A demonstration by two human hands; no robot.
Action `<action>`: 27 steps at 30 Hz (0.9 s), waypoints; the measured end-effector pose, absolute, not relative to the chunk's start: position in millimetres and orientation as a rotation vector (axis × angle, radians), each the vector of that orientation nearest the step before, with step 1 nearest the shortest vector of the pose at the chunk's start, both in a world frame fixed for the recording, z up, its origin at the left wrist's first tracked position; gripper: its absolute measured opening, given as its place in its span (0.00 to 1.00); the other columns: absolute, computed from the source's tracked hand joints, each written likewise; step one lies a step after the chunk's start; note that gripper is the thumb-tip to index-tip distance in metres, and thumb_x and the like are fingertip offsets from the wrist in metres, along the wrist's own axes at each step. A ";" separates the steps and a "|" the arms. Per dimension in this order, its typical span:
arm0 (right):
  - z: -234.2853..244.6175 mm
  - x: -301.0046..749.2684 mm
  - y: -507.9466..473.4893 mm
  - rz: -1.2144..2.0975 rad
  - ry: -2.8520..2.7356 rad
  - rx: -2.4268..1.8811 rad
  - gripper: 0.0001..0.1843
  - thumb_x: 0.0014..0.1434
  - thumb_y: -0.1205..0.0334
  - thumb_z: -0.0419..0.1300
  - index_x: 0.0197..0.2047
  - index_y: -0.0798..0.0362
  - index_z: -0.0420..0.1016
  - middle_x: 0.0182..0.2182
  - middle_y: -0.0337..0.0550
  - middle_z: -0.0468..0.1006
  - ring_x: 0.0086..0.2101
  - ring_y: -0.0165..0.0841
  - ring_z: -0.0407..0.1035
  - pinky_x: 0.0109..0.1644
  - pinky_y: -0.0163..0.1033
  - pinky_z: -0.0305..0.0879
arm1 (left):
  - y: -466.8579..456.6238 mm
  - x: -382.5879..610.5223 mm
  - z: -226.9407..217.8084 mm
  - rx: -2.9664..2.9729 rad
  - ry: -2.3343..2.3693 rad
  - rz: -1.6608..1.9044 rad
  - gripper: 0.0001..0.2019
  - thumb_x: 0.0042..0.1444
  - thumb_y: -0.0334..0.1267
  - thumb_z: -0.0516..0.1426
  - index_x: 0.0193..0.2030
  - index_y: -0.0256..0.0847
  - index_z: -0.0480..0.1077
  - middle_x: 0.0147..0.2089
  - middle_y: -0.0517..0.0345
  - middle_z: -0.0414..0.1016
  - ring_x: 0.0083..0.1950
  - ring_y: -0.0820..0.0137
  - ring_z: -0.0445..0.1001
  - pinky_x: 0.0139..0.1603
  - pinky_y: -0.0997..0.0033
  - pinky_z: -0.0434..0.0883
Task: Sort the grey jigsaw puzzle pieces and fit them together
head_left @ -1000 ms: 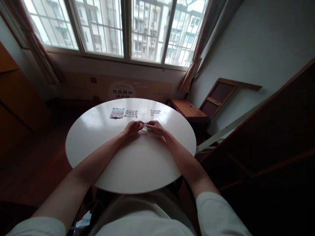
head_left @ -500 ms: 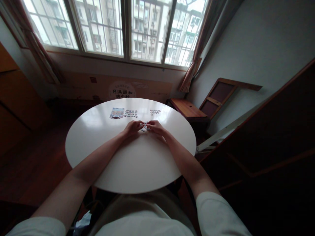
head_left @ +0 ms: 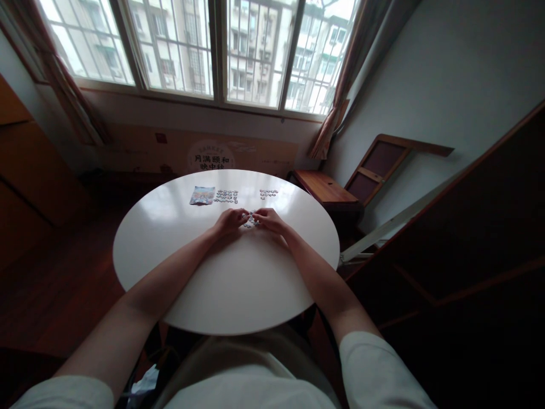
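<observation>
Both hands meet over a small cluster of jigsaw pieces (head_left: pixel 247 225) on the round white table (head_left: pixel 238 284). My left hand (head_left: pixel 232 220) is closed at the cluster's left side, its fingertips pinched on a jigsaw piece. From the right, my right hand (head_left: pixel 269 219) closes its thumb and fingers on a piece too. The fingertips almost touch, and the pieces between them are too small to make out in detail. Further back lie a block of jigsaw pieces in rows (head_left: pixel 226 196) and a smaller group of pieces (head_left: pixel 268 194) to its right.
A colourful picture sheet or packet (head_left: pixel 202 195) lies left of the rows of pieces. A wooden bench (head_left: pixel 326 187) stands beyond the table's right edge, near a leaning wooden frame (head_left: pixel 378 167). Barred windows and a printed banner (head_left: pixel 147 150) are behind the table.
Almost nothing differs. Both hands stay at the cluster with at most a slight shift of the fingertips; the other pieces and the picture sheet have not moved.
</observation>
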State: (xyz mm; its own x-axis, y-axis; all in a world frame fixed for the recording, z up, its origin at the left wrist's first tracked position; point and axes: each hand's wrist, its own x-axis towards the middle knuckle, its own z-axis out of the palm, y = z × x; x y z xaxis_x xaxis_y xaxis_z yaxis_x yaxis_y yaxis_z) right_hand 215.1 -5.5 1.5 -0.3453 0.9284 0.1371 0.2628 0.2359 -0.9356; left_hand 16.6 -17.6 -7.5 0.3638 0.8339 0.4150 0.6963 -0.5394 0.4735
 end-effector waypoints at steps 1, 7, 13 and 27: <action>1.8 214.9 -5.8 1.128 -1.766 -1.105 0.18 0.48 0.51 0.68 0.31 0.60 0.77 0.23 0.40 0.75 0.26 0.26 0.65 0.29 0.32 0.59 | -17.8 16.5 -7.6 2.411 1.371 0.930 0.18 0.60 0.45 0.54 0.46 0.37 0.79 0.22 0.61 0.71 0.25 0.74 0.65 0.31 0.74 0.59; 3.1 213.8 -8.5 1.121 -1.771 -1.123 0.20 0.46 0.49 0.69 0.30 0.60 0.76 0.22 0.39 0.74 0.24 0.26 0.64 0.27 0.32 0.58 | -17.3 17.0 -8.5 2.454 1.390 0.901 0.18 0.61 0.47 0.53 0.47 0.38 0.79 0.22 0.60 0.72 0.26 0.72 0.68 0.31 0.74 0.60; 4.6 213.5 -9.5 1.128 -1.757 -1.117 0.20 0.46 0.48 0.69 0.30 0.60 0.76 0.23 0.40 0.75 0.25 0.26 0.65 0.28 0.32 0.59 | -17.1 16.6 -9.2 2.455 1.385 0.902 0.18 0.62 0.47 0.53 0.46 0.39 0.79 0.21 0.61 0.71 0.27 0.72 0.69 0.31 0.75 0.61; 7.1 213.4 -11.6 1.127 -1.758 -1.125 0.18 0.49 0.50 0.68 0.29 0.59 0.76 0.24 0.41 0.76 0.26 0.27 0.67 0.29 0.31 0.61 | -19.8 17.1 -7.4 2.450 1.357 0.931 0.18 0.62 0.48 0.53 0.44 0.39 0.79 0.21 0.61 0.71 0.26 0.73 0.67 0.32 0.74 0.60</action>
